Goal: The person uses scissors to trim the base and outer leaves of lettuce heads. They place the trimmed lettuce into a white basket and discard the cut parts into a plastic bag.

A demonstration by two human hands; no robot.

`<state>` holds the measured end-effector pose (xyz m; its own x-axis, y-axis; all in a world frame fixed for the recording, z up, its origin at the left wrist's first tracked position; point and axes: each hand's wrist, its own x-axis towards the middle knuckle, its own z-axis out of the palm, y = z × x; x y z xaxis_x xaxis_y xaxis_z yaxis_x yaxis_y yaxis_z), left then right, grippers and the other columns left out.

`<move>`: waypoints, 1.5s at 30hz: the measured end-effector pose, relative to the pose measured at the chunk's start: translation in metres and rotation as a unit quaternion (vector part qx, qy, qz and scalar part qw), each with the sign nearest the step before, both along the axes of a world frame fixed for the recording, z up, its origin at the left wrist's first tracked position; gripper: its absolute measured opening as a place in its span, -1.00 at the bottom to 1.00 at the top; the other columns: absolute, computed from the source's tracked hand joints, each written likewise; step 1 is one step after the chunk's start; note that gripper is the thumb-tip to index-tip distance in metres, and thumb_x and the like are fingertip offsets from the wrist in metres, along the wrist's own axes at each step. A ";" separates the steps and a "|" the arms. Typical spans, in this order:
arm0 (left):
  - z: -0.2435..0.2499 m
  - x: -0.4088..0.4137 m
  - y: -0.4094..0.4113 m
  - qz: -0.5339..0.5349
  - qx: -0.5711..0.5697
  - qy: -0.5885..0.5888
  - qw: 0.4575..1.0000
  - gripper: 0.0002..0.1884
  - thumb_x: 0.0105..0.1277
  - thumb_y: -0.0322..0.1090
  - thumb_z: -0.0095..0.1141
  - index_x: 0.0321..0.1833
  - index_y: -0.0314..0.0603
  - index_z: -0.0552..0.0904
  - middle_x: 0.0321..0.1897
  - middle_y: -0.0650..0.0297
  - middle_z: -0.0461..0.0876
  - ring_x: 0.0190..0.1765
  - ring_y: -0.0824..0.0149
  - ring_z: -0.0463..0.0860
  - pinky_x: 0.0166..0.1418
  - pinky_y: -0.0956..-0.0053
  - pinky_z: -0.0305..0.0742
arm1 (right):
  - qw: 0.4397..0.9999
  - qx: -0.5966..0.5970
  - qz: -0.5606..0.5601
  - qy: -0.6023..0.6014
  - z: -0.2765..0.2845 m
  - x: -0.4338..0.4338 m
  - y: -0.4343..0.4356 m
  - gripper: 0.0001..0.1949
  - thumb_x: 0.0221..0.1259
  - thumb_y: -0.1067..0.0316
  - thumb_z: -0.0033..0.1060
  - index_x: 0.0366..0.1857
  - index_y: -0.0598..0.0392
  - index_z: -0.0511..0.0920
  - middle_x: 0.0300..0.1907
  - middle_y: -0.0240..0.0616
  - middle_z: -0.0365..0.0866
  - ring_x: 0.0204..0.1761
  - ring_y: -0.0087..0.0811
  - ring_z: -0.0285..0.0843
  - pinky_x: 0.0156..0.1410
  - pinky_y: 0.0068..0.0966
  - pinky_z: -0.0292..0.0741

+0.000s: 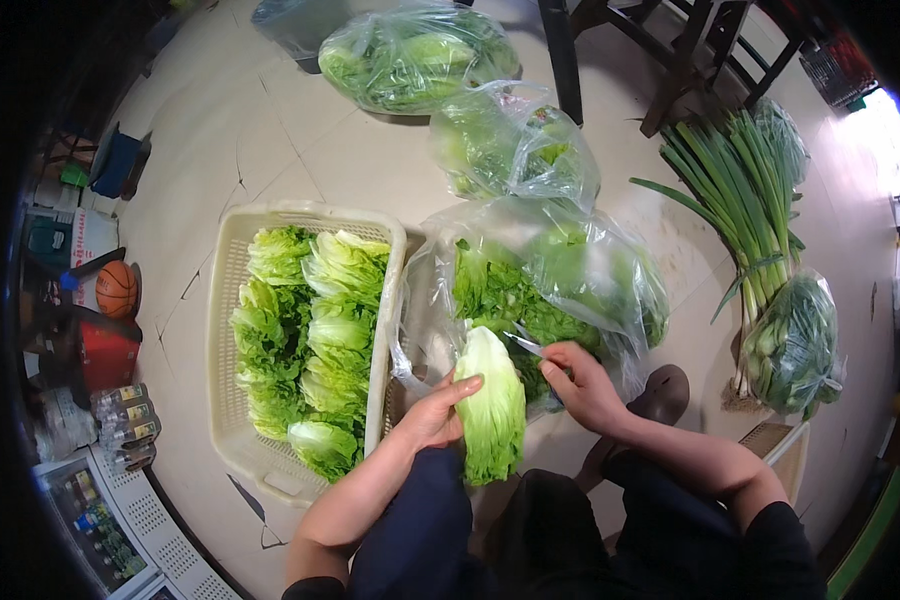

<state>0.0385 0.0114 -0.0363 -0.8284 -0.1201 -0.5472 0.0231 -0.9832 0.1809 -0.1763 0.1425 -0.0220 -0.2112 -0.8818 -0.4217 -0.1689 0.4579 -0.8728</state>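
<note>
My left hand (pixel 436 412) grips a head of leafy lettuce (pixel 491 412), its pale stem end up and its green leaves hanging over my knees. In my right hand (pixel 581 384) is a small knife (pixel 523 344), its blade pointing left just beside the lettuce's stem end. Behind the lettuce lies an open clear plastic bag (pixel 630 262) with more green lettuce (pixel 487 281) inside. To the left stands a cream plastic basket (pixel 225 330), where lettuce heads (pixel 341 322) lie in two rows.
Farther back on the tiled floor are a tied bag of greens (pixel 517 142) and another bagged bunch (pixel 420 60). Long leeks (pixel 750 202) and a bag of green vegetables (pixel 791 345) lie at right. Dark wooden legs (pixel 562 60) rise behind. A basketball (pixel 116 289) sits far left.
</note>
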 end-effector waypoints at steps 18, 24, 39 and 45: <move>0.025 -0.022 0.023 -0.157 -0.582 -0.249 0.758 -0.08 0.07 -0.24 0.50 0.47 -0.28 0.26 0.33 -0.05 0.44 0.38 0.10 0.45 0.44 0.32 0.34 | 0.982 0.141 0.077 -0.096 0.000 -0.058 0.035 -0.24 0.10 -0.05 0.55 0.33 0.13 0.41 0.07 -0.15 0.55 0.08 -0.35 0.56 0.18 -0.40 0.49; 0.023 -0.031 0.033 -0.185 -0.664 -0.306 0.657 -0.06 0.07 -0.19 0.47 0.47 -0.34 0.23 0.31 -0.18 0.42 0.36 -0.13 0.44 0.43 0.19 0.37 | 0.974 0.122 0.185 0.047 0.046 -0.043 0.019 -0.23 0.10 -0.25 0.39 0.31 0.03 0.43 0.09 0.10 0.51 0.22 0.03 0.47 0.33 -0.18 0.42; 0.021 -0.030 0.042 -0.202 -0.707 -0.274 0.620 -0.07 0.07 -0.23 0.49 0.45 -0.37 0.22 0.21 -0.21 0.42 0.27 -0.18 0.48 0.35 0.14 0.42 | 0.956 0.128 0.247 0.093 0.043 -0.038 0.007 -0.25 0.15 -0.35 0.26 0.24 0.07 0.51 -0.05 0.10 0.57 0.07 0.11 0.55 0.17 -0.13 0.48; 0.017 -0.027 0.041 -0.194 -0.689 -0.282 0.639 -0.10 0.06 -0.22 0.49 0.42 -0.34 0.27 0.22 -0.19 0.46 0.27 -0.14 0.51 0.35 0.16 0.43 | 0.963 0.107 0.235 0.081 0.042 -0.035 0.007 -0.44 0.19 -0.27 0.28 0.01 0.01 0.57 -0.27 0.03 0.61 -0.13 0.07 0.62 -0.04 -0.09 0.51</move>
